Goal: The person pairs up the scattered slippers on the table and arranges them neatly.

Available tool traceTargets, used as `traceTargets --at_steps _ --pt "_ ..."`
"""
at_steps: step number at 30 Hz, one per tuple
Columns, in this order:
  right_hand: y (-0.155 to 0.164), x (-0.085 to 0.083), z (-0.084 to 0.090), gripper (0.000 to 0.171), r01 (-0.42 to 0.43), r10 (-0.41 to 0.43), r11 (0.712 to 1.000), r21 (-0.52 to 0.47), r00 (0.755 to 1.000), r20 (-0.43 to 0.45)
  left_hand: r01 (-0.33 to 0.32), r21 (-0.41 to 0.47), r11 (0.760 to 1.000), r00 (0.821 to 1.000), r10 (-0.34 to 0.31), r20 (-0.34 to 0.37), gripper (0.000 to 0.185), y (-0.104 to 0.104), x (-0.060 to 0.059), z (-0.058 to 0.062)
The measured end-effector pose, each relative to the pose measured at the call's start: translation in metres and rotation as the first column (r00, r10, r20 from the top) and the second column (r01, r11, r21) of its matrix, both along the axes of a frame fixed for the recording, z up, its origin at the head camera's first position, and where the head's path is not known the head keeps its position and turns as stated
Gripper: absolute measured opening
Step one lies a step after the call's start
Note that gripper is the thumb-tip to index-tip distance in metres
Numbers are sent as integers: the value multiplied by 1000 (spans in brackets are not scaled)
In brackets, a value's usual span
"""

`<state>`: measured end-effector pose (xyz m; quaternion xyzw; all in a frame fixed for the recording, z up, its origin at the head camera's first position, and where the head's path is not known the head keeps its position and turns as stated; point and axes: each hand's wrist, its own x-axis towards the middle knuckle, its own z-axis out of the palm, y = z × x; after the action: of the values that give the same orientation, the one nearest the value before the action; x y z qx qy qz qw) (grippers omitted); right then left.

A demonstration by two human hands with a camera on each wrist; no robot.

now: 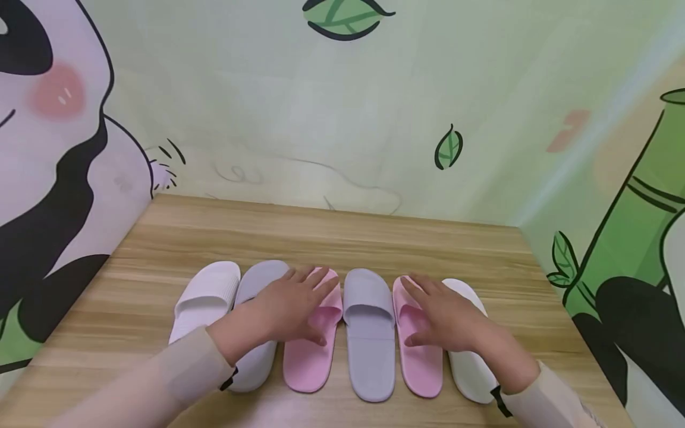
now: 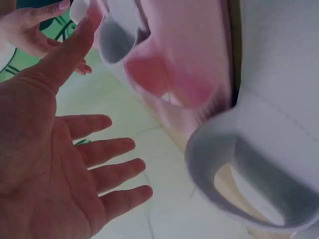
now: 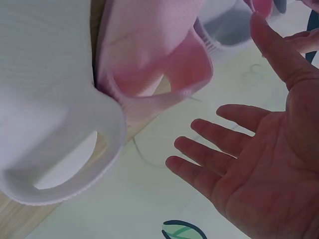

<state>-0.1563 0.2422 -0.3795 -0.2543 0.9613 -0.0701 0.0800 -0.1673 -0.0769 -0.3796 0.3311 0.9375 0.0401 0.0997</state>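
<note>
Several slide slippers lie in a row on a wooden board. My left hand (image 1: 289, 306) is spread over the left pink slipper (image 1: 310, 368) and the left grey slipper (image 1: 254, 374), its fingers extended and holding nothing. In the left wrist view, a gap shows between its palm and the slippers. My right hand (image 1: 448, 315), also with fingers extended, is above the right pink slipper (image 1: 424, 377) and overlaps the right white slipper (image 1: 472, 377). The right wrist view shows its palm apart from them. Between the hands lies the middle grey slipper (image 1: 371, 362).
At the left end of the row is another white slipper (image 1: 214, 285). The wooden board (image 1: 342, 238) runs back to a pale green backdrop (image 1: 267, 107) with printed leaves. A printed panda (image 1: 48, 148) is on the left side, green bamboo (image 1: 637, 196) on the right.
</note>
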Motion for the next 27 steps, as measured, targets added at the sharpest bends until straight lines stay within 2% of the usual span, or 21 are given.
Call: traceTargets --at_steps 8,15,21,27 --pt "-1 14 -6 123 21 -21 1000 20 999 38 -6 24 1000 1000 6 26 126 5 15 -7" --pt "-3 26 -12 137 36 -40 998 42 995 89 -29 -42 999 997 32 70 144 9 25 -12" --pt "-5 32 -19 147 85 -86 996 10 988 127 0 -113 994 1000 1 11 153 12 34 -17" --pt "-6 38 -28 156 79 -79 997 5 990 120 1 -156 988 1000 -6 -28 155 13 38 -24"
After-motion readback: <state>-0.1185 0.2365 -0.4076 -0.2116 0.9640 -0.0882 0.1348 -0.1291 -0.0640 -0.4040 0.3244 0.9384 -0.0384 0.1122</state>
